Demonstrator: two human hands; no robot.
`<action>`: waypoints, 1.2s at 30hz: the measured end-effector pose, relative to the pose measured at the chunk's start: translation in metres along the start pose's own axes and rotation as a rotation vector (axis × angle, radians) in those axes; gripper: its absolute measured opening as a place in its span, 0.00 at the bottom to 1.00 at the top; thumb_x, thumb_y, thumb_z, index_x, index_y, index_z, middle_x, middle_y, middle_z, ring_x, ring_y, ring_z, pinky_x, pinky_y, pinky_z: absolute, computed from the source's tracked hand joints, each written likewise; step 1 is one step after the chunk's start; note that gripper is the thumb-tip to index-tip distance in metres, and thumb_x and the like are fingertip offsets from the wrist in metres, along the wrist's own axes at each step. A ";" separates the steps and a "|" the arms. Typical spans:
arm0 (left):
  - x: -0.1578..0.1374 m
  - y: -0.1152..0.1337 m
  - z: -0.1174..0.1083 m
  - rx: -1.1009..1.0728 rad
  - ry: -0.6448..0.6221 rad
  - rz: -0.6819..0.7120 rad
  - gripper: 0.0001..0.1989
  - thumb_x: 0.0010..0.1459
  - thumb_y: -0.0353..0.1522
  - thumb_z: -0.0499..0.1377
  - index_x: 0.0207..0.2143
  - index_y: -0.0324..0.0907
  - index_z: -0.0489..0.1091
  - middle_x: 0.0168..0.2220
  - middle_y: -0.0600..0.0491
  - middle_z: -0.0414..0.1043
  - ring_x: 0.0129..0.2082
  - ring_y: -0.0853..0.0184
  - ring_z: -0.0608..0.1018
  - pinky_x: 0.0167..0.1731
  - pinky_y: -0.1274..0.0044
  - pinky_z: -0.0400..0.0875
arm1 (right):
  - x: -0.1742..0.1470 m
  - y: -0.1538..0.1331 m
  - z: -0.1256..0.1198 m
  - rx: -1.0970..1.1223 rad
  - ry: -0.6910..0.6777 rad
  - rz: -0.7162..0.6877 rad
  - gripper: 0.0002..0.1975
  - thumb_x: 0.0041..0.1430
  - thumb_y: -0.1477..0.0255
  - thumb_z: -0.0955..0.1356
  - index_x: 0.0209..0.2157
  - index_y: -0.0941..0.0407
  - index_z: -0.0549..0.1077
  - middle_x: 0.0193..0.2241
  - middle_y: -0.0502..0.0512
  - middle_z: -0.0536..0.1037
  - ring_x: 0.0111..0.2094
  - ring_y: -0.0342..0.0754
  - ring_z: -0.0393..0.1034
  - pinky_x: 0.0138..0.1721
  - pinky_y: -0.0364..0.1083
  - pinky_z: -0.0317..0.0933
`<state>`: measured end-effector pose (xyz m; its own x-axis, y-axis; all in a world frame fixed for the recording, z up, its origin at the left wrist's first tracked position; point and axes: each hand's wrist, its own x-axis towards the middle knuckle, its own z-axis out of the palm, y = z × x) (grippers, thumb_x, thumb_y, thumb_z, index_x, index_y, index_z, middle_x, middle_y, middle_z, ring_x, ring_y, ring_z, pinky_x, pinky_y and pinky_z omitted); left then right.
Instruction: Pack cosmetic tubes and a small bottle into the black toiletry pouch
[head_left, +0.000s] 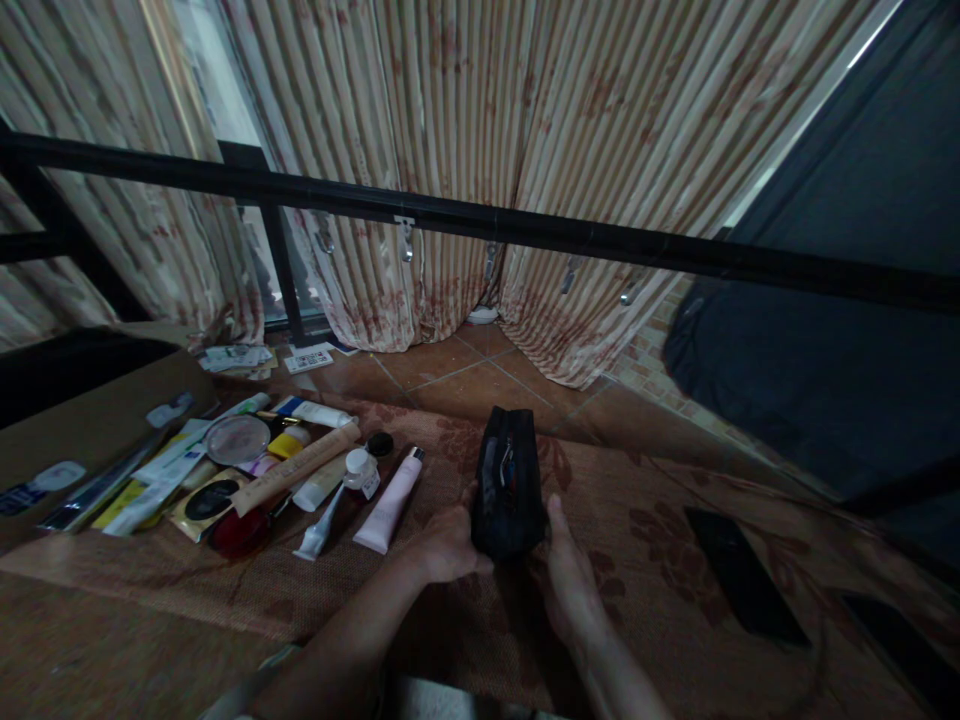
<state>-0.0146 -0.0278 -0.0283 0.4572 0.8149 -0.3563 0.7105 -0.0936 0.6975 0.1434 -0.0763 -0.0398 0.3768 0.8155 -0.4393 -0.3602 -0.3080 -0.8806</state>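
Note:
A black zip pouch (491,535) stands on the brown patterned cloth, its top partly unzipped and small items dimly visible inside. My left hand (450,545) grips its lower left side, fingers partly hidden behind it. Against the right side, my right hand (566,570) holds it too, thumb up along the wall. Left of the pouch lie a pale pink tube (390,505), a small white-capped bottle (361,472) and a silvery squeezed tube (321,530). Beyond them is a pile of cosmetics with a long beige tube (296,470) and a round clear-lidded case (237,439).
A cardboard box (120,405) stands at the left behind the pile. Two dark phone-like slabs lie at right, one a black phone (742,575). A black metal rail (465,212) with hooks crosses in front of striped curtains (450,100). Printed cards (309,358) lie beyond the cloth.

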 end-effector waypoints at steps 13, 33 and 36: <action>0.005 0.000 0.006 -0.006 0.055 -0.030 0.27 0.43 0.35 0.66 0.49 0.41 0.73 0.39 0.53 0.79 0.41 0.59 0.80 0.37 0.77 0.72 | 0.011 0.010 0.003 0.076 0.091 0.060 0.31 0.53 0.48 0.69 0.45 0.59 0.81 0.49 0.57 0.80 0.55 0.55 0.73 0.55 0.50 0.66; 0.004 0.001 0.004 -0.003 0.046 -0.068 0.28 0.39 0.35 0.68 0.47 0.41 0.74 0.37 0.53 0.79 0.39 0.59 0.80 0.32 0.78 0.71 | 0.002 0.011 0.009 -0.045 0.062 -0.022 0.28 0.55 0.50 0.67 0.48 0.54 0.79 0.50 0.52 0.80 0.57 0.55 0.70 0.51 0.47 0.68; 0.002 0.003 0.002 -0.016 0.050 -0.051 0.27 0.40 0.34 0.68 0.46 0.41 0.74 0.36 0.53 0.79 0.39 0.59 0.80 0.32 0.78 0.71 | 0.003 0.011 0.009 -0.044 0.077 0.033 0.31 0.54 0.48 0.67 0.50 0.56 0.78 0.48 0.54 0.81 0.56 0.56 0.72 0.50 0.49 0.68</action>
<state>-0.0103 -0.0275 -0.0282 0.3933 0.8460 -0.3600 0.7230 -0.0427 0.6895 0.1330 -0.0732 -0.0496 0.4305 0.7651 -0.4788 -0.3360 -0.3565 -0.8718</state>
